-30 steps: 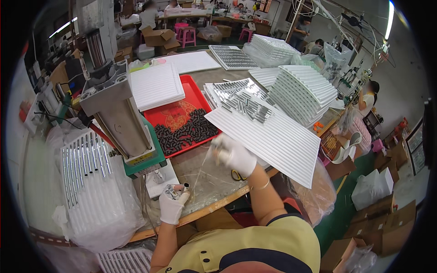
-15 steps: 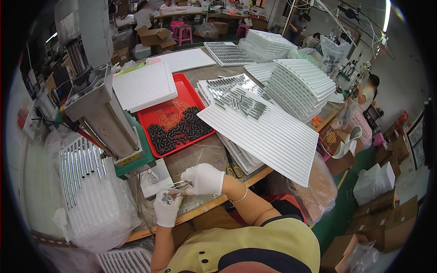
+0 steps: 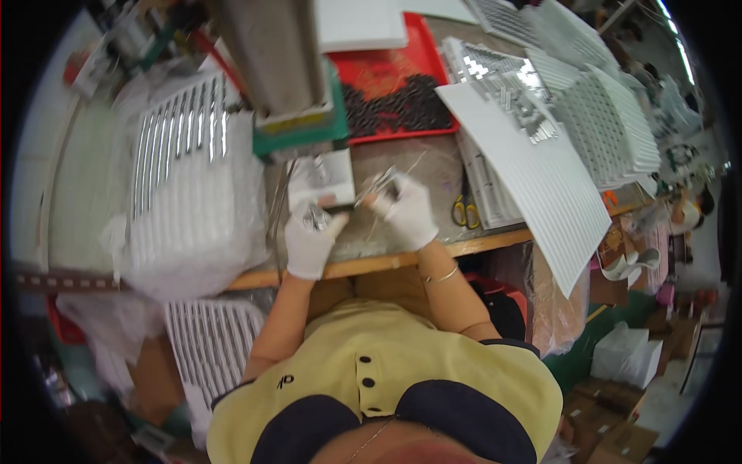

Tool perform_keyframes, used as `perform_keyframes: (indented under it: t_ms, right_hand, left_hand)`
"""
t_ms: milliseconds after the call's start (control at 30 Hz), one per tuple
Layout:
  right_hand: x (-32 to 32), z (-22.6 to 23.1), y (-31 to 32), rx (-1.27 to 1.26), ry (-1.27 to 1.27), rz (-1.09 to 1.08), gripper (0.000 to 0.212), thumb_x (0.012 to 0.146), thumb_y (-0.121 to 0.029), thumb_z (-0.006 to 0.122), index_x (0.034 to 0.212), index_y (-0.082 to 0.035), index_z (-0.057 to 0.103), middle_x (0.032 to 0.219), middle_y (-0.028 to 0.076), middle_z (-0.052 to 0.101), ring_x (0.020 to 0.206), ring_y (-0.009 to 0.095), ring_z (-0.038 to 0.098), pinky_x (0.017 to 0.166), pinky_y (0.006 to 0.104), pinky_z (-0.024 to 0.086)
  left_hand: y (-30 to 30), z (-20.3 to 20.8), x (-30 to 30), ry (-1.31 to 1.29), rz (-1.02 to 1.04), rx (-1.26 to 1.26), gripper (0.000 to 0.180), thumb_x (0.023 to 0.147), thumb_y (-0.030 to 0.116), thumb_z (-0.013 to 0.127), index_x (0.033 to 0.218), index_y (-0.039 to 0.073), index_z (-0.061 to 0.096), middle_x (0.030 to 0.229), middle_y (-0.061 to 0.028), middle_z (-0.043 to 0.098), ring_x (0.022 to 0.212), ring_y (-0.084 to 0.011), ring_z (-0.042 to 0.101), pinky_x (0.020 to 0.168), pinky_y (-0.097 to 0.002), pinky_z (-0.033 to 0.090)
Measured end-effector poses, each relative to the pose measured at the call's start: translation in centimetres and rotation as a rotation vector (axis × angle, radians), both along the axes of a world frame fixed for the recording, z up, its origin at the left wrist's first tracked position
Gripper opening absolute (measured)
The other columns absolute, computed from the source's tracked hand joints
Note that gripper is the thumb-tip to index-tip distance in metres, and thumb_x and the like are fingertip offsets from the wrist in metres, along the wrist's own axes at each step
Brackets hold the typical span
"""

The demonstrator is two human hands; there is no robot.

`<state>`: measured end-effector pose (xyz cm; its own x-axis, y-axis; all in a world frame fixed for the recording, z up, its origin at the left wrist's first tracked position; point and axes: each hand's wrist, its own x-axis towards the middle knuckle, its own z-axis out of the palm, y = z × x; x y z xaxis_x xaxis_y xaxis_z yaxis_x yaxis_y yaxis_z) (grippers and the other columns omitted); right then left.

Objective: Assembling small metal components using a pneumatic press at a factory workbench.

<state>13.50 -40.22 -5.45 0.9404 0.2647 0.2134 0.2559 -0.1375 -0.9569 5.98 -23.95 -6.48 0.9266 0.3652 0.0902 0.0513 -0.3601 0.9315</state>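
Note:
White gloves cover both my hands. My left hand is closed around several small shiny metal pieces, their exact kind blurred. My right hand grips slim shiny metal tubes between thumb and fingers, slightly apart from the left. A short dark strip, too smeared to name, spans the gap between the two hands. Just beyond them lies a white block with a small metal fitting on top, at the foot of a press with a green base.
A red tray holds many small black pieces. White ribbed trays with metal tubes are stacked at right, near yellow-handled scissors. Plastic-wrapped metal tubes lie at left. The table's wooden edge runs before me.
The view has tilted downward and shifted. My hands have moved apart, and the right one now holds metal tubes up away from the left.

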Motion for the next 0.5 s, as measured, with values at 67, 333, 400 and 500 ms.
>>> perform_keyframes:
  t_ms: [67, 333, 400, 500]
  right_hand:
    - [1.7, 0.7, 0.4, -0.02, -0.024, -0.059, 0.027, 0.069, -0.021, 0.077, 0.083, -0.003, 0.063, 0.069, 0.003, 0.059, 0.063, 0.008, 0.05, 0.06, 0.0256, 0.044]
    - [3.8, -1.9, 7.2, -0.146, 0.071, 0.096, 0.025, 0.072, -0.016, 0.073, 0.09, -0.001, 0.063, 0.069, 0.003, 0.06, 0.06, 0.008, 0.048, 0.059, 0.0248, 0.043]
    - [4.1, -2.9, 8.3, -0.106, 0.073, 0.138, 0.027, 0.072, -0.016, 0.072, 0.092, -0.002, 0.063, 0.071, 0.006, 0.062, 0.061, 0.01, 0.052, 0.06, 0.0256, 0.044]
    - [4.3, -2.8, 8.5, -0.375, 0.073, 0.141, 0.033, 0.07, -0.021, 0.073, 0.096, -0.005, 0.062, 0.073, 0.01, 0.063, 0.064, 0.021, 0.059, 0.062, 0.0316, 0.047]
  left_hand:
    - [3.0, -2.1, 1.4, -0.133, 0.196, 0.039, 0.036, 0.066, 0.014, 0.076, 0.097, 0.003, 0.061, 0.082, -0.0093, 0.064, 0.073, -0.0181, 0.059, 0.069, -0.0301, 0.047]
    - [7.2, -0.5, 6.4, 0.261, -0.116, 0.196, 0.039, 0.07, 0.016, 0.071, 0.104, 0.0, 0.059, 0.091, -0.0134, 0.066, 0.079, -0.0221, 0.062, 0.073, -0.0301, 0.047]
    - [7.5, -0.4, 6.9, 0.413, -0.098, 0.354, 0.032, 0.072, 0.013, 0.069, 0.099, -0.002, 0.06, 0.088, -0.0115, 0.067, 0.078, -0.0201, 0.062, 0.071, -0.031, 0.047]
    - [7.3, -0.1, 5.2, 0.007, 0.072, 0.032, 0.023, 0.073, 0.009, 0.067, 0.092, -0.001, 0.06, 0.081, -0.0068, 0.066, 0.07, -0.0178, 0.062, 0.066, -0.0306, 0.047]
